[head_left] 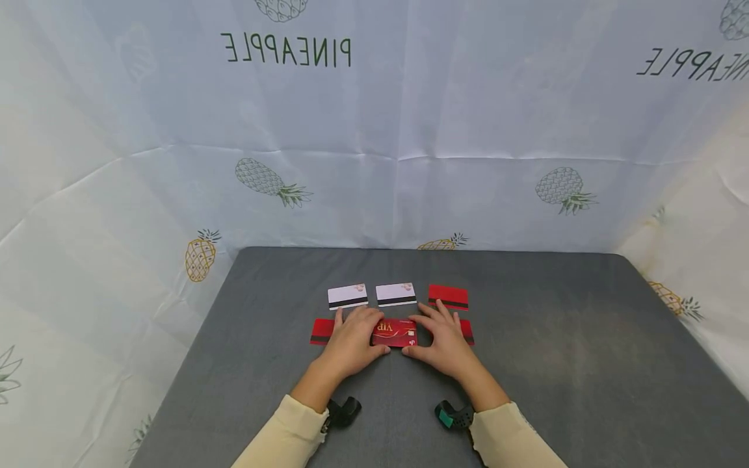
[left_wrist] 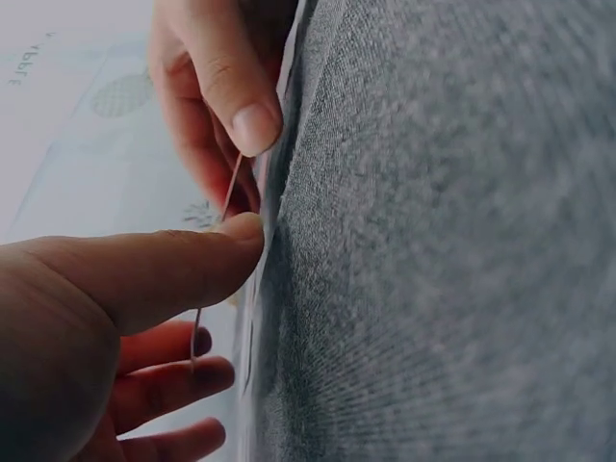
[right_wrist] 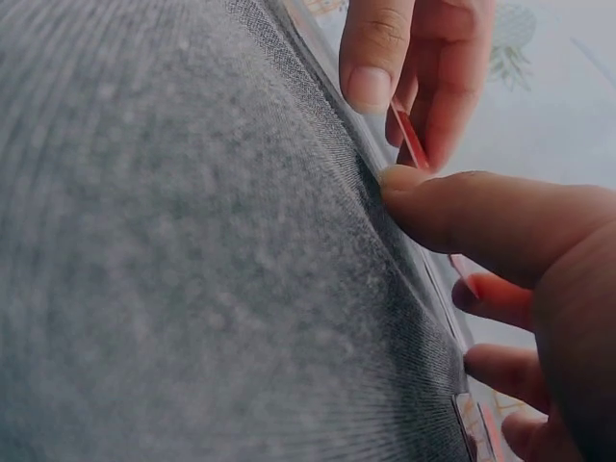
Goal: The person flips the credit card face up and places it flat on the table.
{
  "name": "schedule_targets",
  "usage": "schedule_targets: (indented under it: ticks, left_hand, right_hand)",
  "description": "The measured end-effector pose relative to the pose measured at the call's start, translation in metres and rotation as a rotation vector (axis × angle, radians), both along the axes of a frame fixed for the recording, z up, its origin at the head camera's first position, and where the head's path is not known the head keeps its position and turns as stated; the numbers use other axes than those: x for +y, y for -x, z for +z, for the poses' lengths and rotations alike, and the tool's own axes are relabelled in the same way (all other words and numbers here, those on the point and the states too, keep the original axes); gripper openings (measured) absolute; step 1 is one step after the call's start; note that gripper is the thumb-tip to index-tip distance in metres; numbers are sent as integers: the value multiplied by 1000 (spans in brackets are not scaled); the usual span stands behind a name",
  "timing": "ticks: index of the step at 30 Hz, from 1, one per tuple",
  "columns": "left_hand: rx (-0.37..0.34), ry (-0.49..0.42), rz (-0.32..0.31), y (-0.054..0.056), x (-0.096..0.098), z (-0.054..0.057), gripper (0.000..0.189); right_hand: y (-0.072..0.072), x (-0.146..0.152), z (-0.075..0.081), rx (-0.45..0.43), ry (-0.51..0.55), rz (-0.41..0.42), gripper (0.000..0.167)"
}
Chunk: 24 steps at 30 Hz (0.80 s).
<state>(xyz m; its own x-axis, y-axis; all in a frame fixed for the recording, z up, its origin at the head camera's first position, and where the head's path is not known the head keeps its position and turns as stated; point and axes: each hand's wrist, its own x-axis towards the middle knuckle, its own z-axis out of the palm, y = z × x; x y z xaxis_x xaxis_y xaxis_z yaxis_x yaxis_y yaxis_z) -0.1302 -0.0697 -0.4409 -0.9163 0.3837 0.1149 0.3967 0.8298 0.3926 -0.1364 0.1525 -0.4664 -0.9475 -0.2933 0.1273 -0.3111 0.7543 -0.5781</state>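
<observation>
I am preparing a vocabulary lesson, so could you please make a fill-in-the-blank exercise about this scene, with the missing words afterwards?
The left hand and right hand hold a red gold-lettered card bearing the letters ____.
In the far row, ____ white striped cards lie side by side.
To their right lies another striped card, mostly ____.
The cloth behind the table shows a printed fruit, the ____.

Missing words: VIP; two; red; pineapple.

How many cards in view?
6. Back row: left white card, middle white card, right red card. Front row: red card partly behind left hand, held VIP card, another red card partly behind right hand. More may be hidden.
</observation>
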Motion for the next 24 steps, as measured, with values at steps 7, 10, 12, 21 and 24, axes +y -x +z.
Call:
schedule_targets:
  ticks: [7, 10, 12, 21, 24]
  left_hand:
    - [-47, 31, 2, 0, 1, -2, 62]
    - [-57, 36, 3, -1, 1, -2, 62]
    - [-61, 39, 3, -1, 1, -2, 62]
    - [-45, 49, 4, -2, 2, -2, 62]
    - [-45, 49, 6, -3, 2, -2, 62]
  right_hand:
    - [0, 0, -1, -21, -38, 2, 63]
    - [0, 0, -1, -21, -50, 3, 62]
    - [-1, 0, -1, -17, -54, 4, 62]
    - [-1, 0, -2, -5, -51, 0, 62]
    - [-1, 0, -2, -2, -53, 1, 62]
